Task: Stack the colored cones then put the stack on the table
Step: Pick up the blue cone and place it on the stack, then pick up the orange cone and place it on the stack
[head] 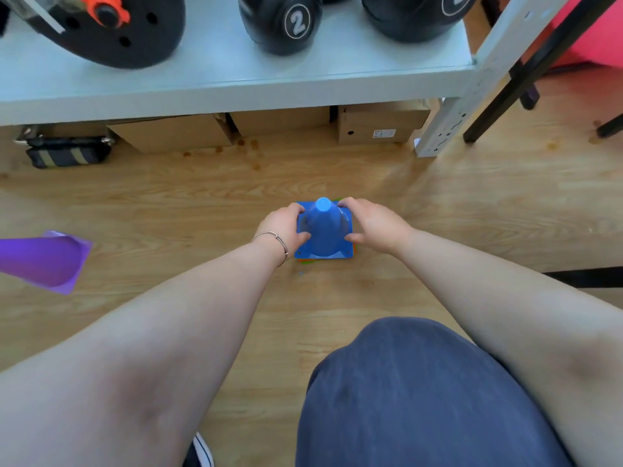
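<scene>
On the wooden floor below the grey table, my left hand and right hand clasp the base of the blue cone, topping a stack with orange and green edges showing beneath; a purple cone lies apart, unstacked, and the lift to the table remains

shelf: pale grey board w/ white metal upright at its right end, spans top of view
black ball: on shelf, marked "2" in a white ring
black disc: on shelf left of the ball, has holes + orange part
2nd black ball: on shelf right of the "2" one, cut off at top
cardboard boxes: under shelf, in a row on wood floor
black bag: under shelf, far left, tan stripes
black legs: right of shelf upright, slanting
</scene>
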{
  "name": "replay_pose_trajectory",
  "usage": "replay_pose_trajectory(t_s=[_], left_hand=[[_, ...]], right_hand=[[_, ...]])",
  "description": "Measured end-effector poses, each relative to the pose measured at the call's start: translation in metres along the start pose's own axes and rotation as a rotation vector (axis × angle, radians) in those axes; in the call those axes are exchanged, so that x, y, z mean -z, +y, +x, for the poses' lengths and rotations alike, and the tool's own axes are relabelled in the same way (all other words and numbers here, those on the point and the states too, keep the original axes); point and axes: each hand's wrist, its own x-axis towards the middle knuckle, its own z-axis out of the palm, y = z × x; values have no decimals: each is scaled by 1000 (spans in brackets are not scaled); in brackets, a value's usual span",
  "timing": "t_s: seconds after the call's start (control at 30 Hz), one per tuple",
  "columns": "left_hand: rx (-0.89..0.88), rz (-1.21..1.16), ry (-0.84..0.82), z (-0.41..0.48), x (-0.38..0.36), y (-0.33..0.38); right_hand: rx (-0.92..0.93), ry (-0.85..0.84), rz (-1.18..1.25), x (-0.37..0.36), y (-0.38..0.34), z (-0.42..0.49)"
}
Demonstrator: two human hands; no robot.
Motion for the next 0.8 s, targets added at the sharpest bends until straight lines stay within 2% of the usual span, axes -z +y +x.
replay_pose_trajectory(t_s=[0.07, 0.17, 0.37, 0.6, 0.8], left_hand=[[-7, 121, 15, -4, 8, 3], [13, 256, 83, -13, 18, 3], [128, 371, 367, -33, 49, 2], [261, 474, 511, -85, 96, -26], [431, 433, 474, -125, 121, -84]], right_hand=[[25, 34, -120, 12, 0, -4], [69, 174, -268, 35, -6, -7], [161, 419, -436, 71, -37, -4], [294, 448, -524, 87, -109, 13], [395, 436, -491, 79, -178, 24]])
